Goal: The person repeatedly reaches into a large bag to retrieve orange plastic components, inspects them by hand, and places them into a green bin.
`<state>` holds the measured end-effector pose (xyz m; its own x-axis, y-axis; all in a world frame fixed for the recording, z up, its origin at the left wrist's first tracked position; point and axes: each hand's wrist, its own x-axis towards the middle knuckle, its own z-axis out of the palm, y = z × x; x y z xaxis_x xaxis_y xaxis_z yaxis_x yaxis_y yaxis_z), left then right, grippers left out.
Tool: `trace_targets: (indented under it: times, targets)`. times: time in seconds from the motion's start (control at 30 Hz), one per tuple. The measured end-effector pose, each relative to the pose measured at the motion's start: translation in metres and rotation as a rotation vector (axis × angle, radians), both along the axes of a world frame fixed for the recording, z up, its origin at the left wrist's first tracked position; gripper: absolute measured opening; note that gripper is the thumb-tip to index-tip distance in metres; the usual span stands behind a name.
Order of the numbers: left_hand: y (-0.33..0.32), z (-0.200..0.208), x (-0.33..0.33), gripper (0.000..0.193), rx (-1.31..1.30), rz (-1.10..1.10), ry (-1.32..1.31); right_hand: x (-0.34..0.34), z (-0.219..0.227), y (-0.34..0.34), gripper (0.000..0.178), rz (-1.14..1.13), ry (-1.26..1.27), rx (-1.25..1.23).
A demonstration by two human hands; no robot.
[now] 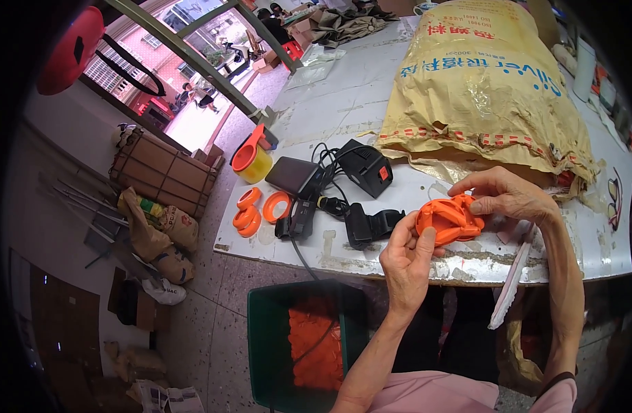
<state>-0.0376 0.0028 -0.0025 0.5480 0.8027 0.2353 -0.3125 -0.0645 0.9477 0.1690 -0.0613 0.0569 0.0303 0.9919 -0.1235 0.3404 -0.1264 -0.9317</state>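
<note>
An orange plastic part (450,219), rounded with open ribs, is held up between my two hands just above the table's front edge. My left hand (409,258) grips its near left side, thumb laid along the front. On the far right side, my right hand (503,194) pinches the part between thumb and fingers; some fingertips are hidden behind it. Just below my right wrist, a long white strip (512,279) with a ragged edge hangs over the table edge. Left of my left hand lies a black strap-like device (371,226).
Black boxes (364,167) with cables, orange rings (277,206) and an orange-yellow tape dispenser (252,160) stand left. A big yellow sack (488,89) lies at the back; glasses (614,199) lie right. Below, a green bin (266,351) holds orange pieces. One cable hangs into it.
</note>
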Motion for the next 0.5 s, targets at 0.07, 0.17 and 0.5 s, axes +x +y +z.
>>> trace_targets:
  times: [0.07, 0.17, 0.5]
  targets:
    - [0.002, -0.003, 0.002, 0.031, -0.035, 0.001, -0.041, 0.004, -0.003, 0.003, 0.04, -0.002, -0.076, 0.008]
    - [0.002, 0.004, 0.002, 0.029, -0.068, 0.031, -0.053, 0.005, 0.0, 0.003, 0.04, -0.06, -0.127, -0.017]
    - [0.0, 0.009, 0.006, 0.035, -0.073, 0.044, -0.004, 0.004, -0.001, -0.002, 0.04, -0.055, 0.019, 0.232]
